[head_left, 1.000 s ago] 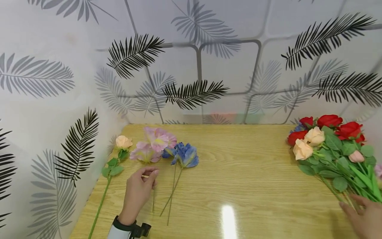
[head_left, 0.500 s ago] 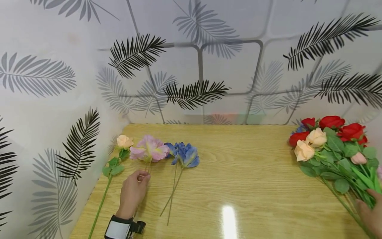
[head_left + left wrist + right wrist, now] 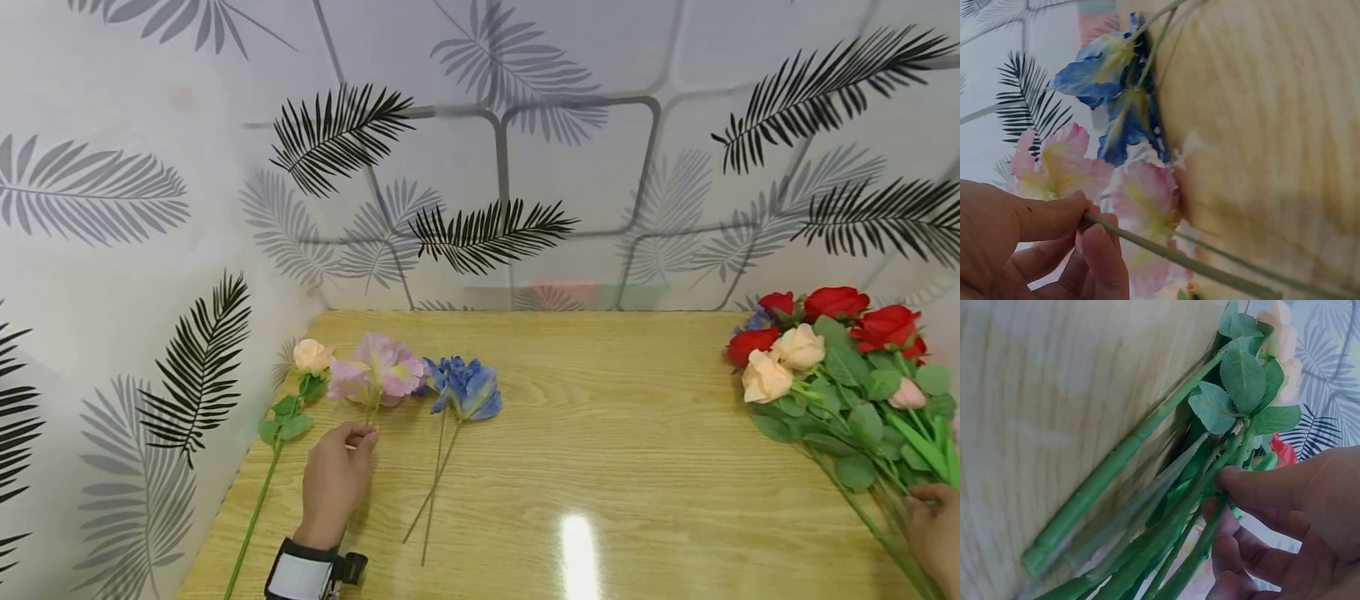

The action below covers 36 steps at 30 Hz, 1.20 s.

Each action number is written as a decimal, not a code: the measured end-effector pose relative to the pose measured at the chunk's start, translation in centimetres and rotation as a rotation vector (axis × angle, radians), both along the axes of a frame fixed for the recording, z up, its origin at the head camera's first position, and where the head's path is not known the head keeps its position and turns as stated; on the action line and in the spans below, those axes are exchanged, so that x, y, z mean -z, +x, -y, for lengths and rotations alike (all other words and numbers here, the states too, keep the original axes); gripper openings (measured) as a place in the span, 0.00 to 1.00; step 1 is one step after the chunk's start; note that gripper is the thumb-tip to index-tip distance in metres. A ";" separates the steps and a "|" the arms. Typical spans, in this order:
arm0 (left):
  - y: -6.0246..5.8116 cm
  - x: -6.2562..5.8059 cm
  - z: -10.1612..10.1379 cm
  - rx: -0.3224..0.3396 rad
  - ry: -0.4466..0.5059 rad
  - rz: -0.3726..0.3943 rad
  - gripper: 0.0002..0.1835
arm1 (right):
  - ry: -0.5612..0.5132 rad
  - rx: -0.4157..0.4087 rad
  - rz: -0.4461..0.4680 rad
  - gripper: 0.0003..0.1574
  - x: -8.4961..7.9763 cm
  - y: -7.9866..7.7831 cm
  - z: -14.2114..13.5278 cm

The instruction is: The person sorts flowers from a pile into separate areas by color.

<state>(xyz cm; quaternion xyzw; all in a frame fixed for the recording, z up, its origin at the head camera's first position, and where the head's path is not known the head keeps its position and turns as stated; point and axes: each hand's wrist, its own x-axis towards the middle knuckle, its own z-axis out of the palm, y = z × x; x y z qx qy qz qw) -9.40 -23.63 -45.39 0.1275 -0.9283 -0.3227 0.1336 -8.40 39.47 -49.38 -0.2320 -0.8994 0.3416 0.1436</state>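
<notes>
In the head view my left hand [image 3: 336, 483] pinches a thin stem just below the pink-and-yellow artificial flowers [image 3: 378, 371]. The left wrist view shows a green stem [image 3: 1175, 255] between thumb and fingertips, with a second stem [image 3: 1241, 262] beside it. Two blue artificial flowers [image 3: 468, 392] with crossed stems lie to the right. At the far right, my right hand [image 3: 936, 529] grips stems of a mixed bunch of artificial flowers [image 3: 843, 400]. Up close, its thumb and fingers pinch green stems [image 3: 1225, 459] below the leaves; how many is hard to tell.
A peach rose [image 3: 312, 357] on a long leafy stem lies along the left side of the wooden table [image 3: 600, 450]. A patterned wall [image 3: 570, 183] rises behind the table's back edge. One thick stem [image 3: 1116, 456] rests apart from the right fingers.
My left hand has drawn left and slightly down, and the pink blooms have come closer together. My right hand has shifted right along the bunch's stems. The blue flowers stay put.
</notes>
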 end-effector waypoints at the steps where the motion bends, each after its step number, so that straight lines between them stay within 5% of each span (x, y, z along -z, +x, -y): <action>1: 0.0 -0.2 0.0 -0.007 -0.007 -0.023 0.08 | 0.004 0.016 -0.023 0.09 0.1 0.0 0.2; 5: -0.2 -0.8 0.2 -0.025 -0.031 -0.063 0.08 | 0.036 0.072 -0.131 0.06 0.7 0.2 0.7; 13: -0.5 0.2 0.7 -0.039 -0.050 0.027 0.08 | 0.008 0.094 -0.322 0.07 1.0 0.1 0.5; 17: -0.7 1.0 0.8 -0.024 -0.033 0.067 0.08 | 0.079 0.055 -0.426 0.22 3.2 -1.0 -1.8; 20: -0.8 1.4 0.7 -0.011 -0.023 0.108 0.08 | 0.050 0.047 -0.405 0.26 6.0 -1.9 -4.5; 24: -0.8 1.9 0.3 0.000 -0.023 0.140 0.08 | -0.126 0.081 -0.361 0.23 8.0 -2.4 -6.3; 31: -1.0 2.2 0.0 0.021 0.004 0.160 0.07 | -0.085 0.075 -0.471 0.19 7.7 -2.6 -6.3; 36: -0.9 1.5 -0.5 0.004 0.012 0.095 0.07 | -0.033 0.141 -0.388 0.17 7.4 -2.3 -6.2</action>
